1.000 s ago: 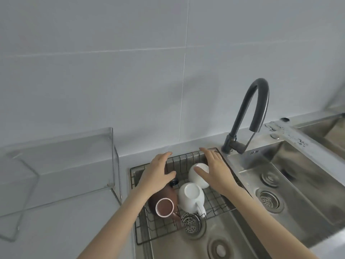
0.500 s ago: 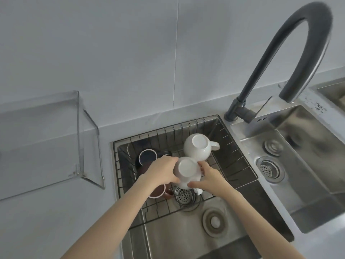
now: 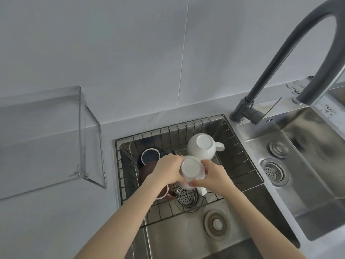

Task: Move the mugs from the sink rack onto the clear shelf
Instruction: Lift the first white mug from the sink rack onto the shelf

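Note:
A wire sink rack sits in the left basin. Both my hands grip one white mug, bottom up, just above the rack's middle: my left hand on its left side, my right hand on its right. A second white mug lies upside down behind it, handle to the right. A dark blue mug stands at the rack's back left. A brown mug lies under my left wrist, partly hidden. The clear shelf stands on the counter at left, with nothing on it.
A dark curved faucet arches over the right side, its base behind the rack. A second steel basin with drains lies right. A drain strainer sits under the rack. Grey tiled wall behind.
My hands left the rack's far side and closed on the near white mug, turning it bottom up. My head moved closer and down. Over the last half second little moved.

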A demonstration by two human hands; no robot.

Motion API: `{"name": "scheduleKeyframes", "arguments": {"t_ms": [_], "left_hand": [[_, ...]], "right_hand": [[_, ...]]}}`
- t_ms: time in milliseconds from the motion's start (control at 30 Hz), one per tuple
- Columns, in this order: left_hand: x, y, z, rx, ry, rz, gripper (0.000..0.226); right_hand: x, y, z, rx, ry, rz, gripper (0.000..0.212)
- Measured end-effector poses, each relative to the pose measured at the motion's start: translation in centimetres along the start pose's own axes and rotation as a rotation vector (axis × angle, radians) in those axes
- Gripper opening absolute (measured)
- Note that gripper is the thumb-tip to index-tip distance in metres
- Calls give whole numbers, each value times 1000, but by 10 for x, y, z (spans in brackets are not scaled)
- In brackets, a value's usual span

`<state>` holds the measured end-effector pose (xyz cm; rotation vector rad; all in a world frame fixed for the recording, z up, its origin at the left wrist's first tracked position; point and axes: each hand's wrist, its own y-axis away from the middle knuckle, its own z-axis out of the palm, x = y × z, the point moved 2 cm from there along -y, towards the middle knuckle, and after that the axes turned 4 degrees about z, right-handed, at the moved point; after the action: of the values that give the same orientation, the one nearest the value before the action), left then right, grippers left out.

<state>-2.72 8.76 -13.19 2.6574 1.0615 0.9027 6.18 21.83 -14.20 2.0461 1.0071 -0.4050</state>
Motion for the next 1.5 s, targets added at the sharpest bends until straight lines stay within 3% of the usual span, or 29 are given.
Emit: {"name": "scheduleKeyframes", "arguments": {"t_ms": [233,500,600,767,867,1033,1267,1500], "left_hand": [[17,27,-65,157,23,24,66],[-7,119,-185,530,205,15,66],[-40,156,-211,604,237,-56,62],[-104,221,-233,703,273,-212,67],[-148,255,-243,727,294,-296,62],[-206,281,-250,676,342,-347,62],[-265,297,-259,678,389,-364,61],[-283,298,-254,758,404,-410,66]], "right_hand": [[-51,23,-43,85,-27,-135,81],[-200,74,-79,112,58,-402,73],[-253,83,-56,67,103,-494,57],[-330,85,6,-63,136,-596,51],[-370,78,55,-134,139,-615,62],[-410,59,119,-214,127,-596,81],[-454,43,167,-245,96,-600,68],[-469,35,186,-244,96,-583,69]]}}
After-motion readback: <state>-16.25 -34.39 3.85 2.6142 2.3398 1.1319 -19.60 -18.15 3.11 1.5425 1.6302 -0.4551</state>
